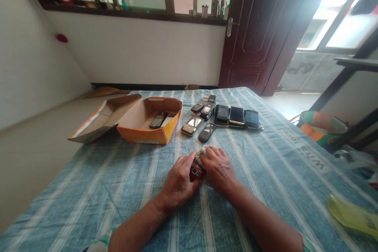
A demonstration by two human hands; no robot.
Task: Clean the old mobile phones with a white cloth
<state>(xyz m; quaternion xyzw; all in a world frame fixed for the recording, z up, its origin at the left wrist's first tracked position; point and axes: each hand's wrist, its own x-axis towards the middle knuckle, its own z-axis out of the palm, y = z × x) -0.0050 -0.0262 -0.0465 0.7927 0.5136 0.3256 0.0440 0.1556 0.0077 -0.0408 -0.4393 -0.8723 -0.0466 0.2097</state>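
Hand check: L gripping red phone, R on cloth

Head view, only view avail. My L hand point(178, 178) is closed approx. halfway, fingers curled around the red phone point(196, 172); its silver-edged square part shows betw. my hands, remainder covered. My R hand point(220, 168) is bent nearly shut, fingertips bunched on a pale cloth point(202, 152) lying against the phone's upper end. Whether R also bears on the phone itself: can't tell. Phone loc.: in L grip, in front of me, over the striped cover point(141, 208).

Surroundings, just beyond hands: blk. keypad phone point(207, 132), nearest; silver-screened phone point(191, 125) next to it, to its L. Farther R, a row of dark-screened phones point(236, 115), lying on other flat items. To L, orange box point(144, 136), lid folded back, w/ a dark phone point(158, 119) inside.
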